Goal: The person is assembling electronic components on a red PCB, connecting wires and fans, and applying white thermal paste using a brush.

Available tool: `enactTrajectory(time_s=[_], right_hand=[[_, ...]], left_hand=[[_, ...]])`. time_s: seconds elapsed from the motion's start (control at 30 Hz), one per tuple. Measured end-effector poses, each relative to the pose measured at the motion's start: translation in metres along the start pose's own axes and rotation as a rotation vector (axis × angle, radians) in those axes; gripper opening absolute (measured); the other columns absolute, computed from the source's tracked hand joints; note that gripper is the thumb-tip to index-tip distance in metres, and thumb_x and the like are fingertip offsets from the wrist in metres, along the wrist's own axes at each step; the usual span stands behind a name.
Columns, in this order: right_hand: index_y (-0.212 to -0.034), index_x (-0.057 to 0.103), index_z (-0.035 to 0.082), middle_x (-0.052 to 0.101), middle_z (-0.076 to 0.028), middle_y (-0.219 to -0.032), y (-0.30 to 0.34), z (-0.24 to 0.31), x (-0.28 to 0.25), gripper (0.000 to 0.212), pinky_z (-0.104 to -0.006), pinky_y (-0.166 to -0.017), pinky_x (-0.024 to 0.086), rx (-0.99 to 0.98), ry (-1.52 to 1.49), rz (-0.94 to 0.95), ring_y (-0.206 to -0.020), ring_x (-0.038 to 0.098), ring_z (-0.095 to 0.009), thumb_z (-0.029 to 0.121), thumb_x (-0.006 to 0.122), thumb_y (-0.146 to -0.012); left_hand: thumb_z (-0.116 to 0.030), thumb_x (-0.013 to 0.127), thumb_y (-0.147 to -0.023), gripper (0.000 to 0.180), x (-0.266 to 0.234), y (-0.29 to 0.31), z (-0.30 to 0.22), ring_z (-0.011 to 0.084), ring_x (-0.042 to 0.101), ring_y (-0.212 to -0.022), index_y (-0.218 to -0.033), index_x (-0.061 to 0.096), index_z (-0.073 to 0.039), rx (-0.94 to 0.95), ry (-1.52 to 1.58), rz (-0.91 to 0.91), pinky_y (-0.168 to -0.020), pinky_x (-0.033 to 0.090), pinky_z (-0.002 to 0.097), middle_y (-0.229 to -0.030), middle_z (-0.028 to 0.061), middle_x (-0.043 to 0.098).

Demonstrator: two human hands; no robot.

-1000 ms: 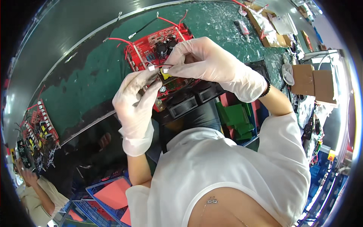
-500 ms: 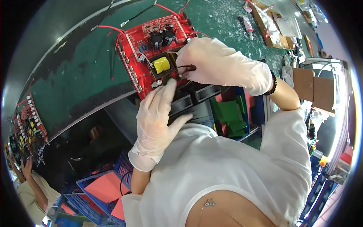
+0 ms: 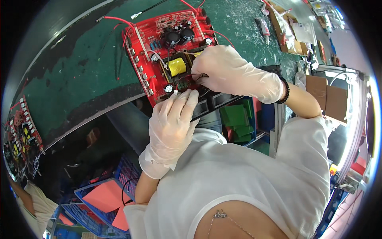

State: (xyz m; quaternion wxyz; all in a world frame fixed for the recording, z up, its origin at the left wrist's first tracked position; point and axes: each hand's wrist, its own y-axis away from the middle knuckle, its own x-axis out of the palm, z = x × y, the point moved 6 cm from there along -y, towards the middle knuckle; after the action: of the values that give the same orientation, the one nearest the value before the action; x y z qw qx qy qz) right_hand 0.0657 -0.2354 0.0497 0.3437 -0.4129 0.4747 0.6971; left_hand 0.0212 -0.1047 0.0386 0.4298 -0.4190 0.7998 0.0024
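The red circuit board [image 3: 157,81] lies just beyond the left hand [image 3: 171,125] and to the left of the right hand [image 3: 229,71], which covers its near right part. The left hand's gloved fingers are loosely bent and close together over the board's near edge, fingertips beside a small white connector [image 3: 176,92]; I cannot tell whether they grip it. The right hand is curled, palm down, fingertips hidden underneath; a dark wire [image 3: 202,75] shows by them, but a grasp cannot be confirmed. Between the hands and the black capacitors [image 3: 172,38] sits a yellow-wrapped transformer [image 3: 177,67]. Black fan housings near the left fingertips are partly covered. Far left of both hands, another board [image 3: 28,127] is small and hard to make out, and a co-worker's sleeve [image 3: 41,205] is cut off by the dark rim.
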Motion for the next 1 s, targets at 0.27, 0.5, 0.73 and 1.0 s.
enactTrajectory(time_s=[0.27, 0.5, 0.73, 1.0], right_hand=[[-0.075, 0.068, 0.01, 0.063, -0.011, -0.072, 0.002, 0.006, 0.0, 0.01, -0.0391, -0.063, 0.049, 0.115, 0.005, -0.067, -0.072, 0.061, -0.03, 0.014, 0.061, -0.069], [-0.078, 0.068, 0.01, 0.062, -0.007, -0.075, 0.013, -0.005, -0.005, 0.01, -0.0375, -0.063, 0.049, 0.028, -0.019, -0.16, -0.074, 0.061, -0.027, 0.015, 0.062, -0.072], [-0.076, 0.066, 0.01, 0.06, -0.008, -0.07, 0.014, 0.0, -0.005, 0.009, -0.038, -0.06, 0.048, -0.035, 0.059, -0.199, -0.07, 0.06, -0.028, 0.016, 0.062, -0.072], [-0.073, 0.064, 0.011, 0.059, -0.009, -0.067, 0.011, 0.007, -0.003, 0.008, -0.0401, -0.057, 0.048, -0.084, 0.196, -0.126, -0.067, 0.06, -0.029, 0.016, 0.059, -0.072]], left_hand=[[-0.013, 0.071, -0.063, 0.054, 0.001, -0.002, 0.0, 0.0252, 0.054, -0.093, -0.114, 0.056, -0.006, 0.042, -0.006, -0.005, -0.079, 0.043, 0.0368, -0.107, 0.0064, 0.059], [-0.013, 0.072, -0.063, 0.055, 0.0, -0.001, 0.001, 0.0254, 0.054, -0.095, -0.115, 0.055, -0.006, 0.036, -0.013, -0.005, -0.078, 0.043, 0.0368, -0.107, 0.0068, 0.058], [-0.013, 0.073, -0.062, 0.057, 0.0, -0.001, 0.0, 0.0253, 0.055, -0.096, -0.116, 0.055, -0.006, 0.044, 0.003, 0.002, -0.078, 0.044, 0.0359, -0.108, 0.0073, 0.058], [-0.013, 0.073, -0.062, 0.057, 0.0, 0.0, 0.001, 0.0255, 0.055, -0.096, -0.116, 0.055, -0.007, 0.042, -0.002, 0.008, -0.078, 0.044, 0.036, -0.109, 0.0067, 0.058]])
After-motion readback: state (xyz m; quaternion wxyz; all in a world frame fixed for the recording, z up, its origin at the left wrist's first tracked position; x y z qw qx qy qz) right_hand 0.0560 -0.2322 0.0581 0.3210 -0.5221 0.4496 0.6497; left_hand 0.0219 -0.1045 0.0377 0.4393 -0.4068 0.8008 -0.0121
